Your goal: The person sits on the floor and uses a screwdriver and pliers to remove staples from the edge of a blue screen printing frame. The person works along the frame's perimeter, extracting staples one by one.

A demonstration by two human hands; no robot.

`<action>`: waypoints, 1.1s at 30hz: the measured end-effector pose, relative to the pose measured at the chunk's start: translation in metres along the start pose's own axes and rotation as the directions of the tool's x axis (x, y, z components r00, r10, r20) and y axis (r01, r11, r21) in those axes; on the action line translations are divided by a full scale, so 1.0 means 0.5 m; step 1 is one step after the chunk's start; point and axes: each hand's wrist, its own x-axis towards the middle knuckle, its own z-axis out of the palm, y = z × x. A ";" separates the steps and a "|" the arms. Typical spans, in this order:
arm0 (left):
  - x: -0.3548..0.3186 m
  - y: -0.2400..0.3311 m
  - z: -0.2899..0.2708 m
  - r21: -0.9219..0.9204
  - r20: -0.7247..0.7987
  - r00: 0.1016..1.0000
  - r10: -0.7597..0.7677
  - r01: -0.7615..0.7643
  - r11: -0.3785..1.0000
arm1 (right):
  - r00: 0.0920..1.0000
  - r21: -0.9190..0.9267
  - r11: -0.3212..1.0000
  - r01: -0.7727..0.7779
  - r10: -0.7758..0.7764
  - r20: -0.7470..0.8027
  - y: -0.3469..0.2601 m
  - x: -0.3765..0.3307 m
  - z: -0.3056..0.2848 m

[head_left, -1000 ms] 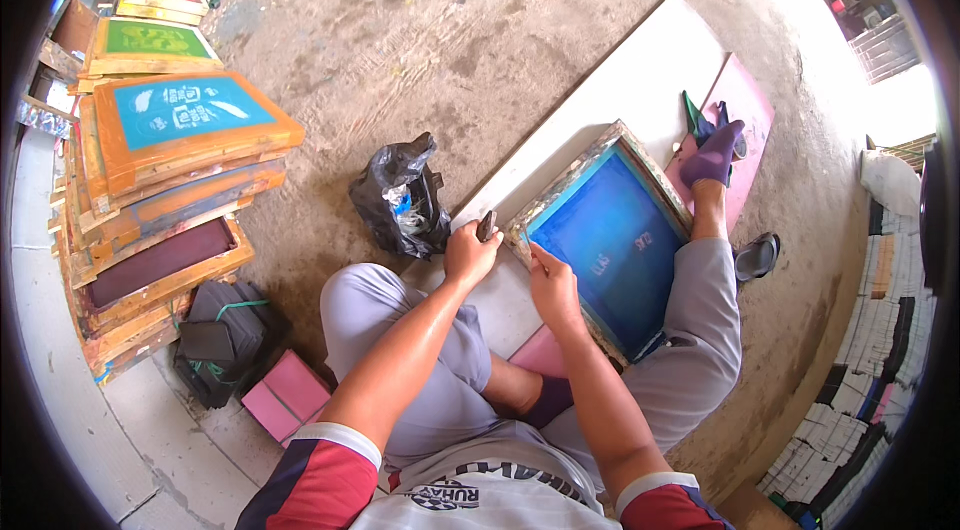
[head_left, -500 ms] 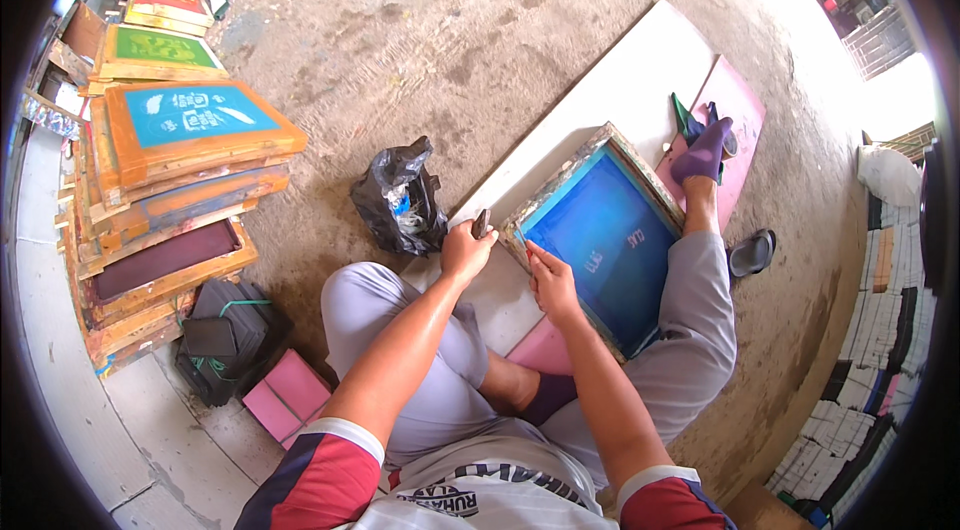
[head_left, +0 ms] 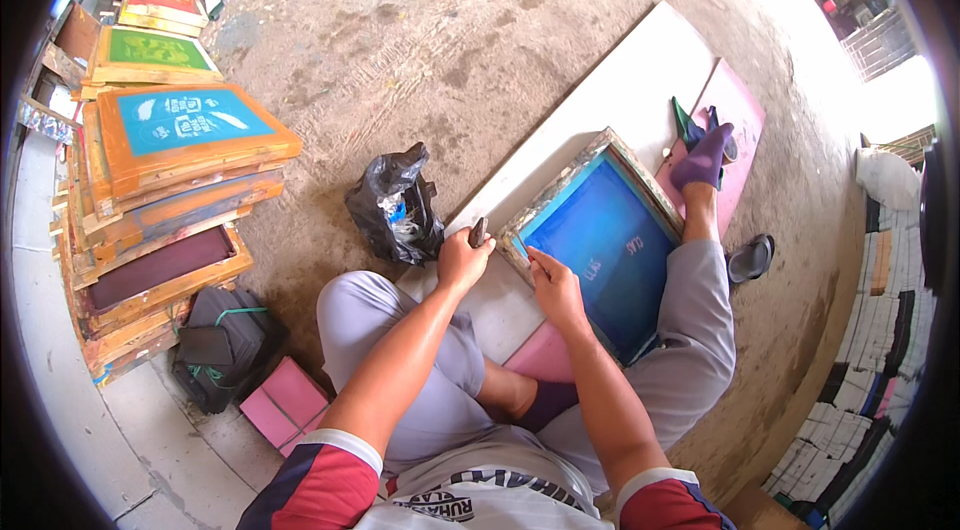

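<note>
**A:** Concrete floor [head_left: 420, 40], stained, outdoors or in an open shed. Person sits on it with legs spread round a long white board [head_left: 610, 100] that lies flat and runs away toward upper right.

**B:** What sits on the board?

**A:** Blue-mesh screen frame [head_left: 600, 245], wood rim, lying flat on the board's near end, between the person's knees. Pink sheet [head_left: 740, 120] beside the board on the right, with a foot in a purple sock [head_left: 703, 158] on it.

**B:** Hands?

**A:** Left hand [head_left: 462, 260] is clenched on a small dark tool [head_left: 479, 230], just off the frame's near-left corner. Tool is too small to identify, possibly a blade or scraper. Right hand [head_left: 553, 282] lies on the near-left rim of the frame, fingers curled over the edge, gripping the rim.

**B:** Hands touching each other?

**A:** No, close but apart, with the frame corner between them.

**B:** Surroundings?

**A:** Black plastic bag [head_left: 395, 205] on the floor, just left of the board and near the left hand. Stack of orange wooden screen frames [head_left: 170, 180] well apart at far left, top one with teal mesh. Dark bundle [head_left: 225, 345] and pink block [head_left: 285, 405] at the stack's foot. Dark sandal [head_left: 750, 258] by the right knee. Stacked panels [head_left: 880, 330] along the right rim.
</note>
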 end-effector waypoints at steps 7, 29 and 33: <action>0.002 -0.005 0.007 0.001 0.012 1.000 -0.011 0.011 1.000 | 0.999 -0.072 0.997 0.009 -0.011 -0.031 -0.011 -0.007 -0.002; 0.000 -0.011 0.011 -0.027 -0.017 0.999 0.036 -0.037 0.999 | 0.992 -0.145 0.986 0.078 -0.091 -0.086 0.007 0.004 -0.016; 0.003 -0.009 0.011 -0.012 -0.010 1.000 0.023 -0.023 1.000 | 0.978 -0.235 0.963 0.133 -0.166 -0.127 0.019 0.014 -0.007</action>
